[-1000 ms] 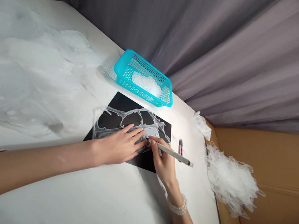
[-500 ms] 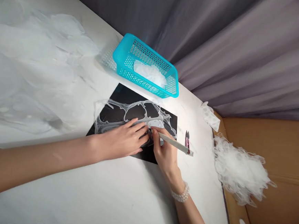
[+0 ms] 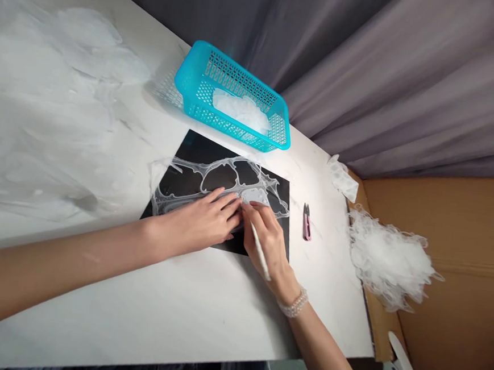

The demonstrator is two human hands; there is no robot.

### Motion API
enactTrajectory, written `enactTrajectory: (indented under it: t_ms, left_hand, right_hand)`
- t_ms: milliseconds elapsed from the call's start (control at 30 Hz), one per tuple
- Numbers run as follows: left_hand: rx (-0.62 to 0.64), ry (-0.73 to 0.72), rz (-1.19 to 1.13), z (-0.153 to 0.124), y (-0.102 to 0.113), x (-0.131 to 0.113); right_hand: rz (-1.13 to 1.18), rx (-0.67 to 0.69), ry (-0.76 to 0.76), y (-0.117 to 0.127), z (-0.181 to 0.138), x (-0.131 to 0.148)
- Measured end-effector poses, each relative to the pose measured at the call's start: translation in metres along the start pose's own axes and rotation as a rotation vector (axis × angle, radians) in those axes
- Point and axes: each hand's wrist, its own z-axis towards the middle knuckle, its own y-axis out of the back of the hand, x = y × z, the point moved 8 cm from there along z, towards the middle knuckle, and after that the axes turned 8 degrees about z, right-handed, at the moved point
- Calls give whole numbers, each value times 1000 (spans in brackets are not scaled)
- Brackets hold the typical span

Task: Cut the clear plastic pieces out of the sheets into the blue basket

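Tool (image 3: pixel 259 250) pinched in R hand (image 3: pixel 269 239), narrow grip, L hand (image 3: pixel 203 221) palm-down & slightly splayed, on sheer sheet (image 3: pixel 255 195)

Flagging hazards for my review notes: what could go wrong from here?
The right hand holds a pen-like tool close to the left hand, so a slip might jab a finger. The thin white sheet, full of open holes, could tear or shift on the black mat.

Snips (image 3: pixel 307 227) and heaped white scraps (image 3: pixel 390 262) near the table's (image 3: pixel 134 307) right edge mark an apparent craft workroom.
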Motion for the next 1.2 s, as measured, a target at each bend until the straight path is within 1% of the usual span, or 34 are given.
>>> enactTrajectory:
  t_ms: [133, 267, 333, 367, 400, 433, 467, 500, 567, 633, 667, 733, 800, 833, 900, 967, 1067, 1133, 1200]
  left_hand:
    - [-41, -8, -10, -3, -5, -1]
    - [-92, -2, -44, -7, -14, -2]
    - [-110, 13, -60, -9, -22, -1]
    - [-122, 20, -66, -10, -24, 0]
    - [-131, 26, -72, -11, -27, 1]
    - [-137, 34, -78, -11, -28, 2]
    - [-137, 44, -87, -12, -28, 3]
    - [-129, 51, -97, -12, -28, 3]
    - [-114, 66, -124, -11, -24, 3]
    - [-101, 76, -145, -10, -19, 3]
    - [-94, 83, -152, -9, -17, 3]
    - [-84, 108, -172, -6, -13, 5]
    - [-81, 122, -232, -4, -7, 9]
    - [-86, 126, -291, -2, -2, 12]
    - [-96, 168, -463, 2, 8, 20]
    - [-96, 294, -678, 6, 18, 33]
    - [-33, 583, -1040, 6, 20, 48]
    - [40, 712, -1364, 3, 14, 45]
    - [68, 786, -1666, -1, 9, 39]
  right_hand:
    - [-107, 46, 6, -5, -3, -3]
    - [-105, 126, -26, -13, -3, 3]
    - [-18, 147, -63, -17, 1, 0]
    - [71, 124, -97, -15, 3, -7]
    - [188, 68, -155, -9, 3, -19]
    - [323, -28, -242, 2, 0, -37]
    - [465, -170, -360, 18, -7, -61]
    - [593, -327, -490, 37, -20, -89]
    - [775, -648, -750, 76, -59, -148]
    - [799, -713, -810, 112, -85, -186]
    - [810, -729, -818, 128, -96, -200]
    - [833, -757, -808, 152, -112, -212]
    - [878, -766, -794, 160, -118, -206]
    - [906, -758, -794, 158, -117, -198]
    - [959, -729, -803, 145, -107, -175]
    - [1043, -685, -840, 122, -88, -148]
    - [1277, -584, -911, 82, -54, -107]
    - [1395, -490, -920, 64, -32, -81]
    - [1446, -415, -898, 54, -17, -64]
